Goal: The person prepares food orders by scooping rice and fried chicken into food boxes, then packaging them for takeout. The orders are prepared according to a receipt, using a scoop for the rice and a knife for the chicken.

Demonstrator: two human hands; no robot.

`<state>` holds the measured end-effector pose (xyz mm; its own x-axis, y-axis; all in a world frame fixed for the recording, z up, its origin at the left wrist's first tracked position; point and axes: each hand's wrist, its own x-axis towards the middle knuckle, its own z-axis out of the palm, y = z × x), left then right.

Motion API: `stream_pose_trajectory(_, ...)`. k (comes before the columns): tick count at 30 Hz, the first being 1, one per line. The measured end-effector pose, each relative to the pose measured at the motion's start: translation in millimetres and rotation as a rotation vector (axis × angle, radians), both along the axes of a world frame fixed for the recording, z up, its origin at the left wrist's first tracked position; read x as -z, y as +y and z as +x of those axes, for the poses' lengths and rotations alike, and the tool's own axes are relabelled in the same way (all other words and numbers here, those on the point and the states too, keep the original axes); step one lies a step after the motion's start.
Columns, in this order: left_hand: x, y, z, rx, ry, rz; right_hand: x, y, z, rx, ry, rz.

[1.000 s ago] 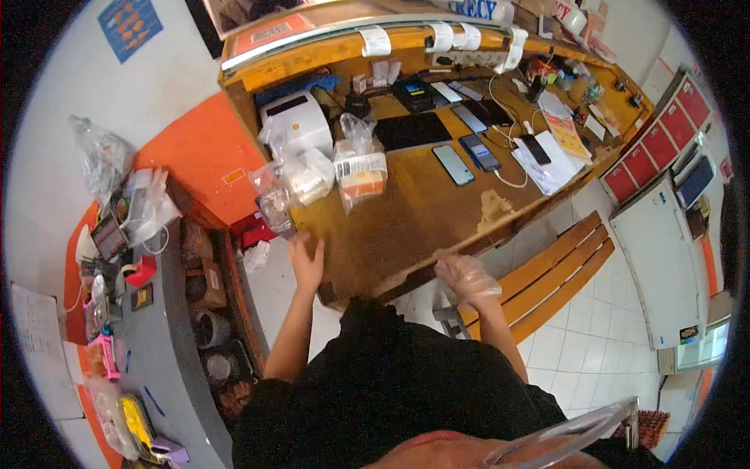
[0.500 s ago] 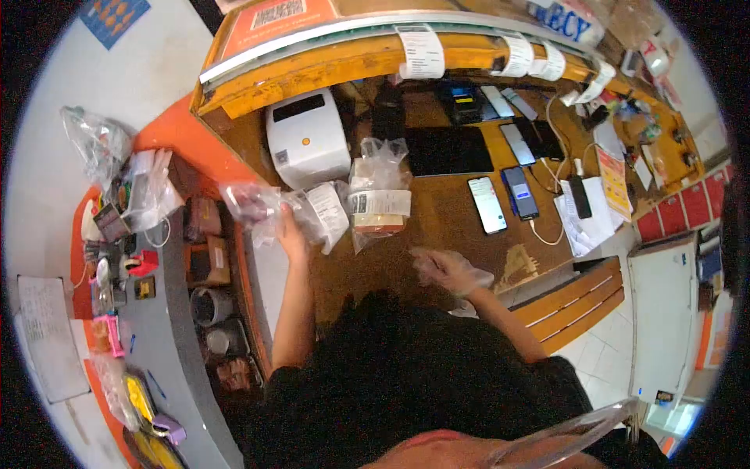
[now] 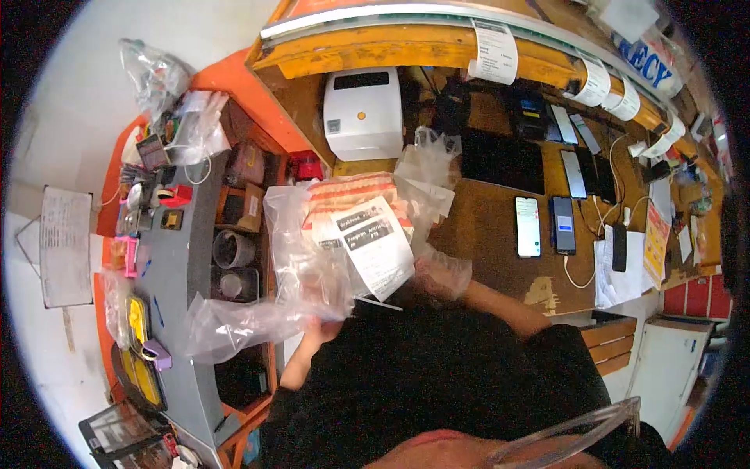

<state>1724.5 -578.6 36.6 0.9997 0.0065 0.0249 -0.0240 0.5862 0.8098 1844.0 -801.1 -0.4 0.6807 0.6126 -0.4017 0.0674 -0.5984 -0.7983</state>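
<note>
My left hand (image 3: pixel 319 328) is closed on a clear plastic bag (image 3: pixel 293 242), its fingers partly covered by the film. Inside or behind this film is an orange-and-white striped paper packet (image 3: pixel 336 195). A printed receipt (image 3: pixel 379 250) lies across the packet's front. At the packet's right side, my right hand (image 3: pixel 445 273), in a clear plastic glove, grips the edge of the bag; its fingertips are partly hidden. Behind the packet, another clear bag (image 3: pixel 433 156) stands on the wooden desk (image 3: pixel 484 211), mostly covered.
A white label printer (image 3: pixel 363 117) stands at the back. Phones, including a lit one (image 3: pixel 528 227), cables and papers (image 3: pixel 621 266) lie to the right. Receipts (image 3: pixel 494 51) hang from the shelf edge. At left is a grey counter (image 3: pixel 183 258) with a tape dispenser and small items.
The striped packet with its receipt has come up in front of me, covering the bagged container. My left hand has moved down and nearer; my right hand now meets the bag. The view has shifted left.
</note>
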Motion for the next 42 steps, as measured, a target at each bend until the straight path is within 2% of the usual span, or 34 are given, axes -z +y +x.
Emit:
stream_pose_trajectory(1,2,1,-9,0.02,-0.014,0.002,2,1,0,0.079,0.021,0.031)
stream_pose_trajectory(2,4,3,-15,0.027,-0.028,0.004,23,-9,-1,-0.034,-0.384,0.337)
stream_pose_trajectory(4,5,5,-25,0.042,-0.05,0.002,10,-12,-2,-0.15,-0.802,0.643)
stream_pose_trajectory(6,2,4,-26,0.069,-0.09,0.009,-10,-14,-8,-0.12,-0.347,0.682)
stream_pose_trajectory(7,-2,3,-27,0.072,-0.106,0.01,-1,-15,-11,-0.119,-0.352,0.684)
stream_pose_trajectory(8,-5,2,-26,0.072,-0.117,0.012,15,-15,-14,-0.104,-0.53,0.57)
stream_pose_trajectory(10,-13,-2,-26,0.073,-0.143,0.012,4,-15,-19,-0.088,-0.71,0.454)
stream_pose_trajectory(11,-16,-4,-26,0.072,-0.155,0.017,-5,-20,-23,-0.059,-0.573,0.486)
stream_pose_trajectory(14,-30,-10,-22,0.058,-0.203,0.017,-77,-33,-34,0.017,-0.164,0.568)
stream_pose_trajectory(16,-44,-15,-16,0.031,-0.244,0.014,-75,-33,-35,0.034,-0.031,0.592)
stream_pose_trajectory(17,-53,-19,-13,0.01,-0.265,0.009,-51,-30,-36,0.037,-0.325,0.597)
stream_pose_trajectory(19,-73,-28,-5,-0.048,-0.318,0.001,-31,-29,-33,0.032,-0.623,0.597)
stream_pose_trajectory(20,-83,-32,1,-0.108,-0.318,-0.013,-26,-30,-30,-0.024,-0.832,0.539)
stream_pose_trajectory(21,-93,-37,8,-0.164,-0.324,-0.046,-34,-32,-29,-0.063,-0.935,0.504)
stream_pose_trajectory(22,-109,-41,14,-0.322,-0.179,0.018,-48,-32,-28,-0.097,-1.039,0.472)
stream_pose_trajectory(24,-124,-35,29,-0.215,-0.192,-0.352,-85,-30,-27,-0.083,-0.544,0.49)
stream_pose_trajectory(25,-132,-32,37,-0.223,-0.204,-0.356,-89,-26,-22,-0.097,-0.552,0.489)
stream_pose_trajectory(27,-145,-27,50,-0.221,-0.209,-0.358,-94,-21,-12,-0.296,-0.463,0.75)
stream_pose_trajectory(28,-148,-24,54,-0.227,-0.223,-0.361,-95,-18,-11,-0.309,-0.472,0.748)
stream_pose_trajectory(30,-152,-19,60,-0.194,-0.198,-0.467,-95,-16,-12,-0.221,-0.145,0.94)
stream_pose_trajectory(31,-155,-17,62,-0.121,-0.248,-0.455,-110,-18,-10,-0.227,-0.148,0.94)
stream_pose_trajectory(32,-155,-14,64,-0.123,-0.25,-0.456,-133,-23,-9,-0.201,-0.149,0.695)
stream_pose_trajectory(34,-156,-8,71,0.019,-0.325,-0.581,-158,-29,-6,-0.169,-0.156,0.455)
stream_pose_trajectory(35,-160,-8,74,0.134,-0.369,-0.631,-162,-31,-4,-0.099,-0.447,0.504)
stream_pose_trajectory(36,-165,-10,75,0.143,-0.37,-0.625,-167,-32,-2,-0.024,-0.738,0.546)
stream_pose_trajectory(38,-179,-18,78,0.156,-0.432,-0.5,-173,-26,7,-0.014,-0.651,0.682)
stream_pose_trajectory(40,-187,-20,83,0.155,-0.39,-0.544,-170,-21,23,-0.028,-0.816,0.745)
stream_pose_trajectory(42,-195,-23,89,0.151,-0.349,-0.588,-175,-11,35,-0.036,-0.814,0.774)
